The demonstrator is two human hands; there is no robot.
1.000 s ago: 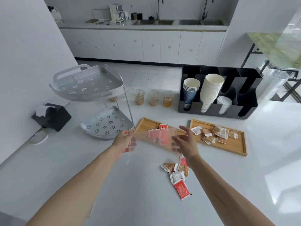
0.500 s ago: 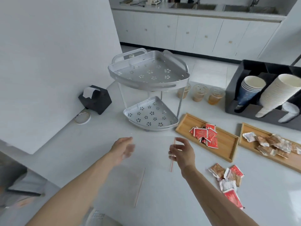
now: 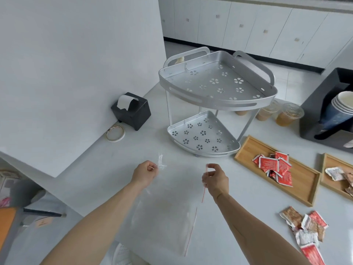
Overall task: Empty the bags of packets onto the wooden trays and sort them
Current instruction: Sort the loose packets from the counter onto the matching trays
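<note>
Both hands hold one clear, empty zip bag (image 3: 172, 188) stretched flat between them above the near part of the worktop (image 3: 238, 217). The left hand (image 3: 145, 174) is closed in a pinch on the bag's bottom corner, and the right hand (image 3: 215, 180) is closed on its red zip strip. The bag's long axis seems to run from one hand to the other, mouth end toward the right hand, while the zip line itself runs from near to far (the film is so clear that its far edge is hard to trace).

A second empty bag (image 3: 164, 226) lies flat on the worktop at the near edge, beneath the held one, its zip strip on its right side.

The sensible step now is to lay the held bag down on that one: keeping it taut, lowering it flat and matching the zip sides should make a tidy stack.

Red packets (image 3: 275, 167) sit on the nearer wooden tray (image 3: 248, 150) right of the silver corner rack (image 3: 215, 96). Mixed packets (image 3: 305, 228) lie loose near the worktop's near right edge, unsorted.
</note>
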